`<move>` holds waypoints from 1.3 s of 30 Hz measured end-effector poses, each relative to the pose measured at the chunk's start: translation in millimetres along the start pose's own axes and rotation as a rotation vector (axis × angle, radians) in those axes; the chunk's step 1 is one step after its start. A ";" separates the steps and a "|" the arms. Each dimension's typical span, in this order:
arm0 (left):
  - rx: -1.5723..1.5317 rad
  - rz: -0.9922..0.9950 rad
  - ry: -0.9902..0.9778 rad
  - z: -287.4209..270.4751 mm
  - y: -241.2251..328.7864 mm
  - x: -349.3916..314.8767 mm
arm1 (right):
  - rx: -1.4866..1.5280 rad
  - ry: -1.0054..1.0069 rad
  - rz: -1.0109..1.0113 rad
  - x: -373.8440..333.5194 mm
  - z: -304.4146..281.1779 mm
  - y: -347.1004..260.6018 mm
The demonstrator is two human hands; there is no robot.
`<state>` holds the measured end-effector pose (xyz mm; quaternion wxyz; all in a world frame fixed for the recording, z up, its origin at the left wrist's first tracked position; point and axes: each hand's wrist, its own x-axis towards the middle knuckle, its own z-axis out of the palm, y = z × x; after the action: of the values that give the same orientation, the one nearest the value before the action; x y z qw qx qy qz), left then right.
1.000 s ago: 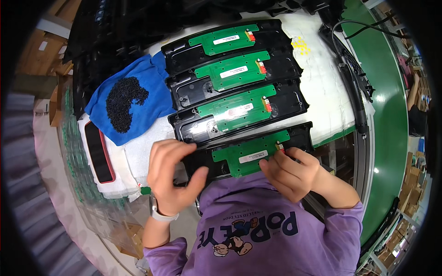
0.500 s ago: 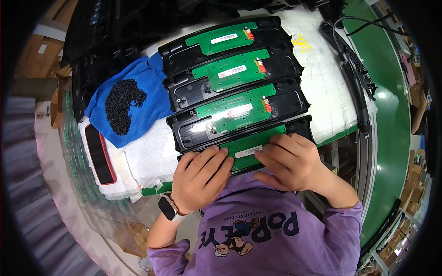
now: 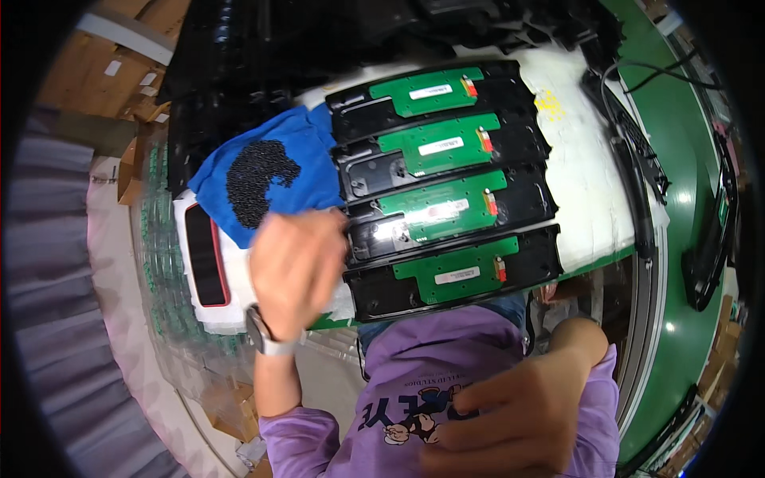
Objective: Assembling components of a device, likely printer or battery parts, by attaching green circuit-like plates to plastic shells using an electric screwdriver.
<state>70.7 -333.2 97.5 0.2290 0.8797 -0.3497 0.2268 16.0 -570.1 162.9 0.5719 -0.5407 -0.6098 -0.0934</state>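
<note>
My left hand [image 3: 299, 267], smeared by motion, hovers by the lower edge of a blue cloth [image 3: 219, 179] and the left ends of the black panels. A heap of tiny black pieces [image 3: 251, 183], perhaps screws, lies on the cloth. My right hand [image 3: 510, 418], also blurred, is drawn back in front of my shirt, away from the panels. Whether either hand holds anything does not show. The nearest black plastic panel [image 3: 378, 295] bears a green circuit board [image 3: 446, 288] with a white label and a red connector at its right.
Three more black panels with green boards [image 3: 438, 147] lie in a row behind the nearest one. A red-edged phone [image 3: 209, 255] rests on the white padding at left. Yellow bits [image 3: 548, 105] and a black handheld tool with a cable [image 3: 633, 199] are at right.
Both hands have left the nearest panel: the left moved up and left toward the cloth, the right down toward my body. The whole nearest board is now uncovered. The view has shifted.
</note>
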 end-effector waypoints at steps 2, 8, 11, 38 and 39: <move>0.291 -0.221 0.058 -6.8 -26.5 8.7 | -0.047 0.067 -0.031 -9.7 -0.1 -5.3; 0.586 -0.571 -0.376 -23.6 -84.8 5.3 | 0.038 0.046 -0.007 -2.1 -12.3 -7.0; 0.443 -0.602 -0.379 -16.9 -89.1 16.4 | -0.157 0.405 -0.119 -6.4 14.7 2.8; -1.494 -0.907 0.332 3.8 -93.1 0.3 | -1.009 -0.230 0.820 -73.3 -66.4 125.8; -1.507 -0.912 0.313 5.7 -92.0 2.2 | -0.993 -0.221 0.809 -74.7 -66.2 125.5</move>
<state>139.7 -277.7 71.7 0.8592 0.5081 0.0131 -0.0587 133.9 -610.0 61.7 0.1777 -0.9342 -0.2974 -0.0854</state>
